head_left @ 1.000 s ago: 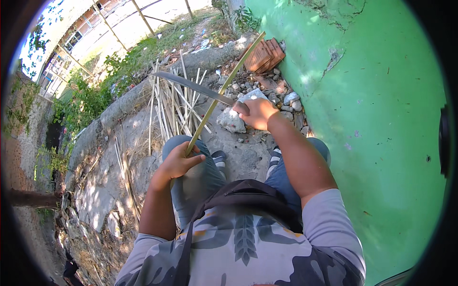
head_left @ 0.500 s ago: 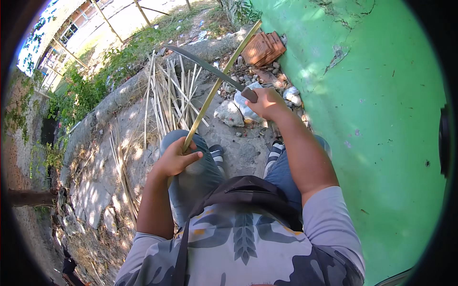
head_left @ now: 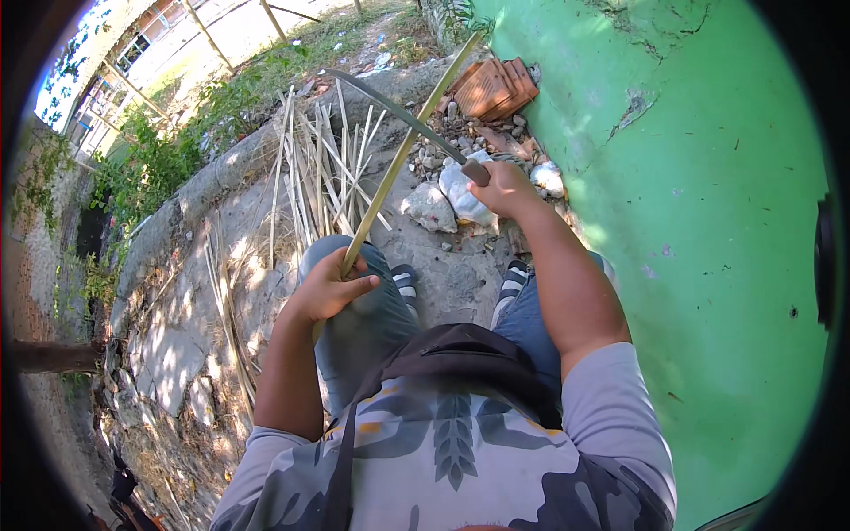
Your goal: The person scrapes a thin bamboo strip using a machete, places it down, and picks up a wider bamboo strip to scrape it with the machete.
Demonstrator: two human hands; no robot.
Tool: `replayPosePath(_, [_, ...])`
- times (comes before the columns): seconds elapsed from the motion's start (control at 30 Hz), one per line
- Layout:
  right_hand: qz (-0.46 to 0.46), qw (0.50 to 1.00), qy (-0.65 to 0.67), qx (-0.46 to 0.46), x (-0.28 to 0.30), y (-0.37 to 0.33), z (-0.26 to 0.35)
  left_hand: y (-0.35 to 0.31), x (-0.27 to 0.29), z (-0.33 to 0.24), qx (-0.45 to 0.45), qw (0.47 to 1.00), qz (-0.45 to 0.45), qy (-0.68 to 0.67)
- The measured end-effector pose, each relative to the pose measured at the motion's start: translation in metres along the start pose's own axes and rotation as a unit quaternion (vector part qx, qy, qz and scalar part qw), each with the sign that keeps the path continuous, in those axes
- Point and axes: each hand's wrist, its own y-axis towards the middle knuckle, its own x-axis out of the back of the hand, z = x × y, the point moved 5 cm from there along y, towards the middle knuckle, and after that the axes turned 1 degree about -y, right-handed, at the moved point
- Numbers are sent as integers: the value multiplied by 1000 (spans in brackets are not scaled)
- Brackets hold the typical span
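Crossing the bamboo strip farther out now, the machete fills the clenched right hand. Left hand half-curls round the strip.

Through my remote feed I am seeing an outdoor yard: a cracked, green-painted plaster wall is filling the frame's right, reddish-brown clay tiles are lying at upper centre, green leafy bushes are growing at upper left, and sunlight is dappling rough grey ground at lower left.
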Motion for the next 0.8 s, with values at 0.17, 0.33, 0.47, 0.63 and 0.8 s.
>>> replayPosePath(0.17, [64,993,-98,22,-7,-19,39,-4,0,1,27,999,-5,-35])
replayPosePath(0.33, [110,948,-231,187,-22,-26,65,-2,-4,6,3,999,-23,32])
replayPosePath(0.47, [110,964,-220,96,-10,-13,35,-6,-8,-7,8,997,-16,72])
replayPosePath(0.63, [1,995,-95,-14,8,-3,0,2,-5,1,-2,998,2,70])
replayPosePath(0.8, [115,988,-95,-39,-4,-30,49,-1,-3,-6,25,998,-6,51])
